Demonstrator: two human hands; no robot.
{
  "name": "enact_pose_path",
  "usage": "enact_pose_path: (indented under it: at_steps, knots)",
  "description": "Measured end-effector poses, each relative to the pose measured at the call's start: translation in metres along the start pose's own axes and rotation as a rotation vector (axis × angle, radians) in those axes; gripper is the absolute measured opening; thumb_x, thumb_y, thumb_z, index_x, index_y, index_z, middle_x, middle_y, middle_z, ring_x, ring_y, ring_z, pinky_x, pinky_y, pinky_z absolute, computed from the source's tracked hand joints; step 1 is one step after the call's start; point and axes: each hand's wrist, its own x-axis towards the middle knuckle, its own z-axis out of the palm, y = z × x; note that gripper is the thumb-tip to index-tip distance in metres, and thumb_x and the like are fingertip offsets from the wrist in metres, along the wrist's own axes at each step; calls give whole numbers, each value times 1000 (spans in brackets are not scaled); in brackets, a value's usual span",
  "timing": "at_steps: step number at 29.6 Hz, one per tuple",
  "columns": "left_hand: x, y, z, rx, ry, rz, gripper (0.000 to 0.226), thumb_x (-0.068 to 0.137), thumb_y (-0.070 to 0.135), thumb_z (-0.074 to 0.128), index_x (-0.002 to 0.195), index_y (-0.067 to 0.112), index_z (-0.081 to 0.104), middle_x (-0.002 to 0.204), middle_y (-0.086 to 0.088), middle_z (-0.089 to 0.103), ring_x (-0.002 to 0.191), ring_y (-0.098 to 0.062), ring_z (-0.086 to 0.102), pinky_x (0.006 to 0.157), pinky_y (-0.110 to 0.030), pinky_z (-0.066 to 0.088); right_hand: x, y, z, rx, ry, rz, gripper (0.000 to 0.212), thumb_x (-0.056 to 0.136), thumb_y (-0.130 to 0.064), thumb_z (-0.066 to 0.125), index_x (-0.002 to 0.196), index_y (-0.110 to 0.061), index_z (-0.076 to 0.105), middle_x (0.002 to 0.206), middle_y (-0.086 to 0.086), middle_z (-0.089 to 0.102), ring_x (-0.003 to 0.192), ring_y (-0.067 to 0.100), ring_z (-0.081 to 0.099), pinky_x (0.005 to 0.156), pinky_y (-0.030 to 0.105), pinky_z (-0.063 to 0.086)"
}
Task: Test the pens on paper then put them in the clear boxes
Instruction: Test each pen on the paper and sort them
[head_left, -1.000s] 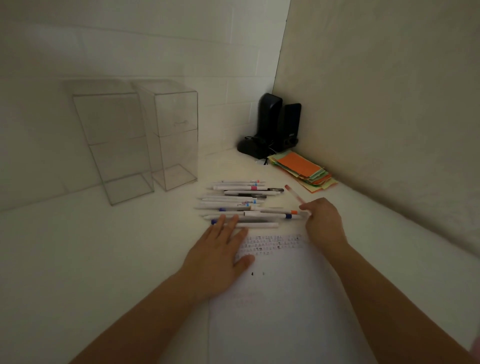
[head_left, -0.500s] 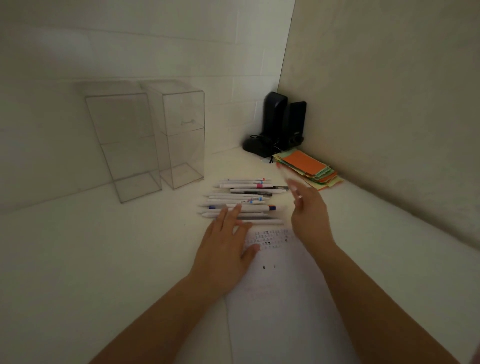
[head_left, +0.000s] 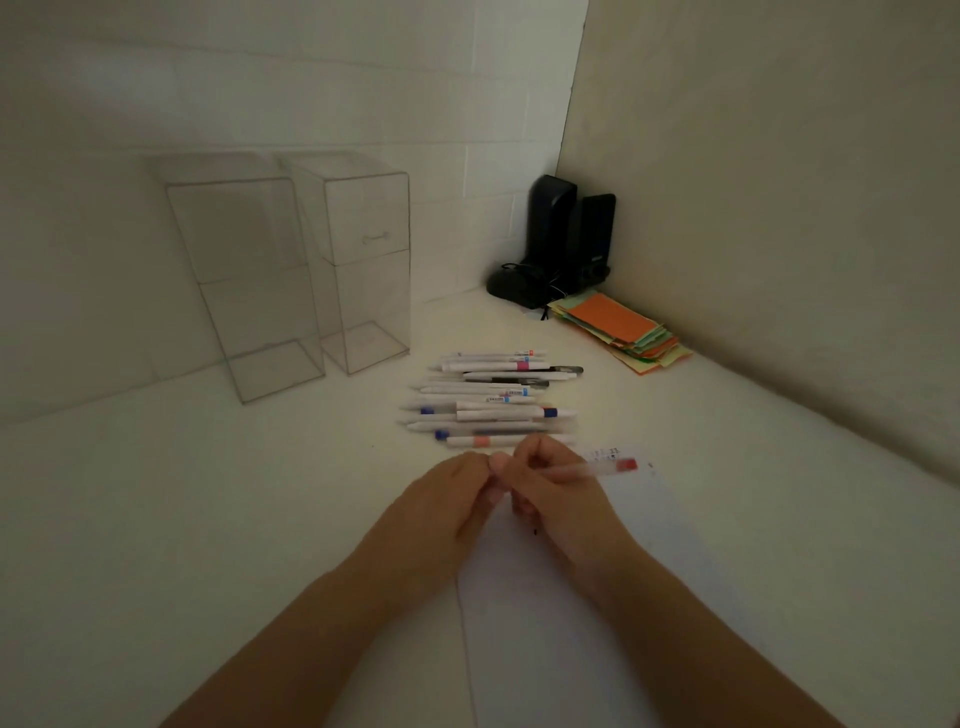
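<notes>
Hands: our left hand (head_left: 447, 499) and right hand (head_left: 553, 488) both pinch a red-banded pen (head_left: 597, 469).
Around: pen row (head_left: 493, 402) just beyond; clear boxes (head_left: 291, 270), speakers (head_left: 563, 241), coloured papers (head_left: 618, 332) behind.
Below: paper (head_left: 571, 623) on worktop (head_left: 208, 519).

pens (head_left: 491, 400) behind paper (head_left: 582, 613), boxes (head_left: 291, 270) left
</notes>
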Motion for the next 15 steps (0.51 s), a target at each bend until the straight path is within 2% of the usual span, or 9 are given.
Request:
enact_pose_path:
  at_steps: [2, 4, 6, 10, 13, 15]
  knots:
    - [-2, 0, -1, 48, -19, 37, 33, 93, 41, 31, 105, 21, 55, 96, 8, 61, 86, -5, 51, 78, -14, 37, -3, 2, -2, 60, -69, -13, 24, 77, -25, 65, 63, -15, 47, 50, 1, 45, 45, 11, 35, 44, 22, 29]
    - [-1, 2, -3, 118, 5, 76, 23, 92, 41, 31, 97, 28, 50, 82, 9, 63, 75, -8, 52, 66, -17, 39, -4, 3, -3, 57, -103, -30, 25, 80, -29, 62, 64, -15, 48, 53, 5, 46, 45, 10, 37, 44, 20, 29]
    - [1, 5, -4, 145, 14, 84, 20, 91, 41, 32, 97, 32, 49, 75, 10, 65, 70, -10, 54, 55, -14, 34, -1, 5, -3, 83, -111, -33, 28, 86, -29, 59, 63, -16, 49, 55, 7, 46, 45, 9, 38, 43, 18, 30]
    - [4, 6, -3, 89, 8, 66, 41, 88, 48, 26, 104, 28, 58, 79, 9, 68, 67, -13, 58, 56, -23, 42, 3, 7, -5, 150, -113, 0, 26, 82, -27, 56, 58, -19, 49, 52, 4, 46, 42, 9, 37, 40, 18, 28]
    - [4, 6, -2, 136, 33, 91, 37, 89, 45, 31, 100, 27, 61, 67, 6, 66, 52, -13, 56, 48, -20, 37, 3, 6, -4, 192, -97, 29, 28, 80, -23, 61, 58, -15, 47, 48, 1, 45, 39, 9, 37, 39, 19, 26]
    - [4, 5, -2, 149, 46, 79, 28, 89, 44, 34, 96, 31, 57, 60, 5, 61, 49, -14, 52, 45, -17, 31, 2, 5, -4, 216, -81, 39, 25, 76, -25, 57, 58, -13, 45, 46, 1, 44, 38, 9, 36, 38, 19, 26]
